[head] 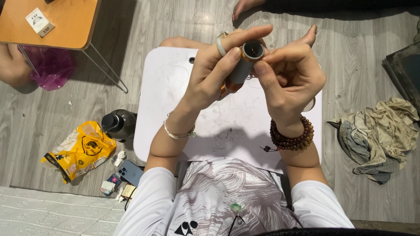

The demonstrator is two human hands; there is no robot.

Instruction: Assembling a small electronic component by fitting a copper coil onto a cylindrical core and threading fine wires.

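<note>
A small grey-and-orange cylinder [243,65] is held above the white lap table [166,96], clamped in the left hand [214,72]; its upper end is pinched by the right hand [291,76] fingertips.

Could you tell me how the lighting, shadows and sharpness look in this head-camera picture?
Head view: soft, even light with no strong glare; the left hand and right hand holding the grey tube are sharp; a dim shadow lies on the white board near the wrists; the wooden table casts a darker shadow on the floor.
</note>
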